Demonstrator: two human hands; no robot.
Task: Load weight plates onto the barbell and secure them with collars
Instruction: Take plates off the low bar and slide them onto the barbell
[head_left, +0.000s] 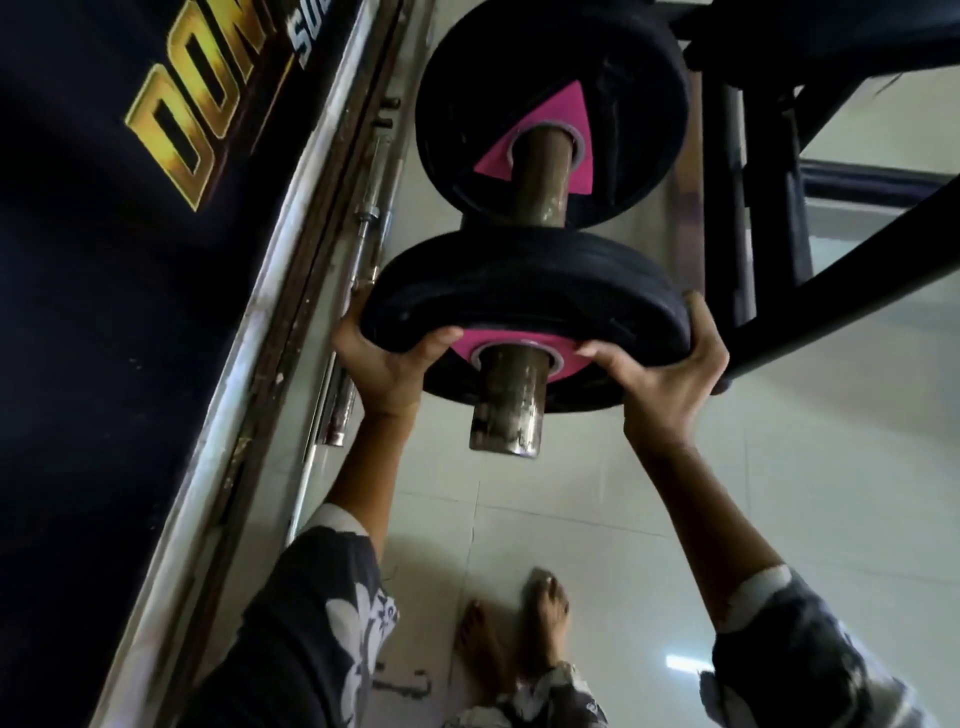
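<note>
A black weight plate (524, 291) with a pink triangle around its hole sits on the barbell sleeve (511, 400), close to the sleeve's end. My left hand (384, 364) grips its left rim and my right hand (670, 374) grips its right rim. Farther along the sleeve, a second black plate (556, 62) with the same pink triangle rests against the rack side. A gap of bare sleeve separates the two plates. No collar is visible.
The black rack frame (779, 218) stands at the right. A dark banner with gold letters (104, 260) fills the left, beside a metal door track (291, 291) with spare bars (358, 270) leaning along it. My bare feet (514, 639) stand on pale floor tiles.
</note>
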